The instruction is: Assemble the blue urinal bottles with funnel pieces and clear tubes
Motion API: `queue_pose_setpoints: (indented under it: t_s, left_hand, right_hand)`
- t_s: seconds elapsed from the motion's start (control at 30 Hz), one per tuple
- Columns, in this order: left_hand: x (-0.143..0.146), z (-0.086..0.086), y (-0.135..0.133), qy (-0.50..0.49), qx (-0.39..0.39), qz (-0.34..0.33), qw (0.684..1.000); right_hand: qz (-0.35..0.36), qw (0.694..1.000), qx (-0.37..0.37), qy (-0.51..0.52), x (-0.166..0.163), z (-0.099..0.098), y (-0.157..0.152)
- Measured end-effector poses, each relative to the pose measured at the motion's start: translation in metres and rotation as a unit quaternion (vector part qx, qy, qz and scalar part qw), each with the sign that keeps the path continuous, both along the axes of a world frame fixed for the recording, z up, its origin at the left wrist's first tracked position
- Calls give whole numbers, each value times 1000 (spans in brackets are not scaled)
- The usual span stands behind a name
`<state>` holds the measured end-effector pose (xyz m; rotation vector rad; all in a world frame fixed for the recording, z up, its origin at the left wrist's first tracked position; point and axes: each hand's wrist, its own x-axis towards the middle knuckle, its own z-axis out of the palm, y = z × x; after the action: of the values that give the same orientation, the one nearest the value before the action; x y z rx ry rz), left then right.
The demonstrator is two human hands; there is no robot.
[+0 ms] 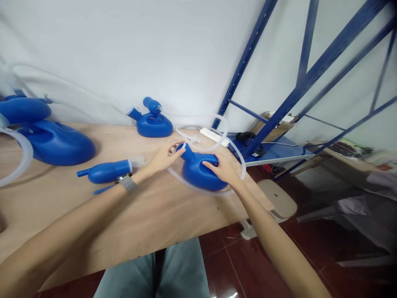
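Note:
A blue plastic vessel with a spout (198, 170) lies on the wooden table (149, 215) near its right edge. My right hand (223, 169) is closed over the vessel's top and holds it down. My left hand (164, 155), a watch on its wrist, pinches a clear flexible tube (186, 145) at the vessel's spout. The tube loops round the vessel and curls away behind it.
A blue bulb-shaped piece (107, 171) lies left of my left hand. Another blue vessel (153, 122) stands near the wall, and larger ones (52, 140) sit at far left. A white power strip (214, 136), a blue metal rack (279, 107) and a stool (276, 198) are to the right.

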<state>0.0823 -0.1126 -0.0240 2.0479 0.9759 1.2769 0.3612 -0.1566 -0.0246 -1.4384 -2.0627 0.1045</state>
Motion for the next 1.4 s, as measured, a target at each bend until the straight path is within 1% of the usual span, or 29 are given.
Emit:
queue_pose_setpoints:
  t_s: [0.07, 0.2, 0.33, 0.4, 0.53, 0.67, 0.77, 0.87, 0.97, 1.03, 1.1, 1.17, 1.23, 1.27, 1.3, 1.33, 1.37, 1.4]
  left_hand:
    - [-2, 1, 1, 16, 18, -8, 1000]
    - [-4, 4, 3, 54, 35, -32, 997]
    - [2, -3, 1, 102, 85, -16, 991]
    - [6, -7, -1, 111, 94, -24, 989]
    - [12, -10, -4, 78, 92, -57, 991]
    - [14, -14, -5, 44, 103, -86, 990]
    - [16, -19, -7, 26, 106, -73, 991]
    - [15, -21, -9, 40, 84, -60, 994]
    - [8, -14, -10, 100, 48, -76, 991]
    - [-3, -7, -14, 160, 29, -82, 983]
    - [-24, 0, -20, 220, 34, -56, 973]
    - [-55, 4, -28, 274, 63, 8, 960]
    - [-95, 4, -34, 323, 82, 91, 938]
    - [-117, 3, -36, 353, 64, 134, 924]
    - [-140, 1, -38, 376, 25, 174, 910]
    - [-161, -2, -39, 393, -35, 198, 898]
    - [-181, -6, -40, 401, -92, 199, 889]
    - [-199, -9, -40, 398, -130, 179, 890]
  right_hand:
    - [1, 1000, -16, 9, -2, -1, 1]
    - [18, 999, -38, 26, -4, 5, 1]
    - [13, 999, -42, 26, -2, 6, -2]
    - [11, 999, -44, 25, -1, 4, -2]
    - [15, 997, -62, 50, -1, 3, -3]
    - [34, 994, -70, 80, -1, 4, -2]
    - [35, 993, -68, 93, 0, 3, -1]
    - [40, 992, -75, 98, 1, 3, 0]
    - [32, 993, -76, 83, -2, 4, -2]
    - [28, 994, -76, 75, -5, 3, -3]
    - [26, 995, -69, 71, -9, 1, -3]
    - [12, 997, -37, 65, -12, -1, -1]
    - [-4, 999, 17, 46, -16, 0, 2]
    - [-10, 998, 49, 29, -20, 2, 3]
    - [-14, 996, 82, 7, -26, 5, 3]
    - [-13, 993, 115, -18, -34, 9, 2]
    - [-9, 989, 142, -39, -46, 13, 1]
    - [1, 986, 160, -54, -62, 16, -2]
